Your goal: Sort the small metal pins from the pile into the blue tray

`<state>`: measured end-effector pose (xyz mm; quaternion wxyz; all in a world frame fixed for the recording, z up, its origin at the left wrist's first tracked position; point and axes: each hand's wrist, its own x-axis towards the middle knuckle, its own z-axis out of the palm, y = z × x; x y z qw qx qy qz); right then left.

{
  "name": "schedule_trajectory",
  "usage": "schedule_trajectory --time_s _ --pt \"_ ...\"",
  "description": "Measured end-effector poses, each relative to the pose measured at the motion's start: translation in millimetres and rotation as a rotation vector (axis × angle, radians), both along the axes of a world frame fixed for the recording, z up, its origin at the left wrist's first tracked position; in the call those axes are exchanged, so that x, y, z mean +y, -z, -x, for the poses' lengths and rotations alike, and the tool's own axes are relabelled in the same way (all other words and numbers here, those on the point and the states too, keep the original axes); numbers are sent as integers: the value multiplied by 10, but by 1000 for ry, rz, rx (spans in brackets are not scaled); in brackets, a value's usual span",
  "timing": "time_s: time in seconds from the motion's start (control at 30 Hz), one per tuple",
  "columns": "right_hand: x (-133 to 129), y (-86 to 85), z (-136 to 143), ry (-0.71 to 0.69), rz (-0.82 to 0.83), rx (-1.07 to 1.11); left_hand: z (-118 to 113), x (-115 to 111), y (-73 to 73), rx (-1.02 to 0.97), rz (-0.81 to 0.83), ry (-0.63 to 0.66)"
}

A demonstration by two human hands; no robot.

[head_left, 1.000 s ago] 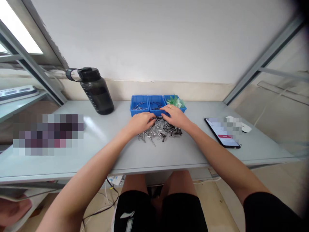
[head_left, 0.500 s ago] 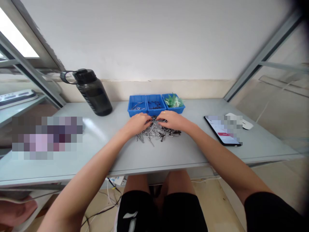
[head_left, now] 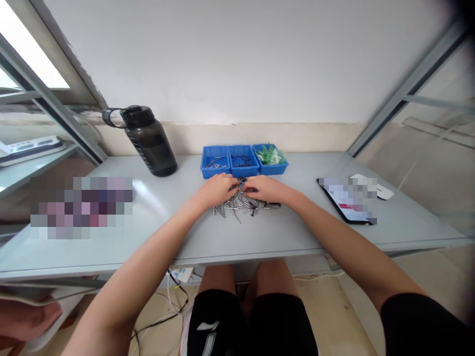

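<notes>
A loose pile of silvery and dark screws (head_left: 237, 205) lies on the grey table in front of three blue bins. My left hand (head_left: 219, 189) rests over the pile's left side, fingers bent and bunched at the screws. From the right, my right hand (head_left: 265, 189) reaches in with its fingers curled at the pile's upper part. Whatever the fingertips pinch is too small to make out. The left bin (head_left: 215, 173) contains some silvery screws, the middle bin (head_left: 245, 171) dark ones, and the right bin (head_left: 272, 168) green and clear plastic packaging.
A dark water bottle (head_left: 154, 148) stands at the back left of the table (head_left: 237, 242). To the right lie a phone (head_left: 347, 205) and a white mouse (head_left: 384, 192). A blurred-out item sits on the left. The wall rises behind the bins.
The whole view has shifted slightly, so things appear a little further right. My right hand has come slightly lower over the pile, while both hands remain at the screws.
</notes>
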<state>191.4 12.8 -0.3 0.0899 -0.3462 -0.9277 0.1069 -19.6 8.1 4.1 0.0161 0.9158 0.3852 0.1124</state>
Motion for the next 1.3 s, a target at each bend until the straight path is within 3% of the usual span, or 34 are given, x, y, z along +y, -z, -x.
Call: schedule_trajectory --time_s 0.53,1.03,1.3 --pt "7 45 29 17 -21 -8 -3 -12 -20 -44 -28 19" --pt "-30 118 138 125 -80 11 11 -5 -11 -42 -1 2" --pt "-31 15 33 198 -14 156 28 25 -7 -43 -6 -6"
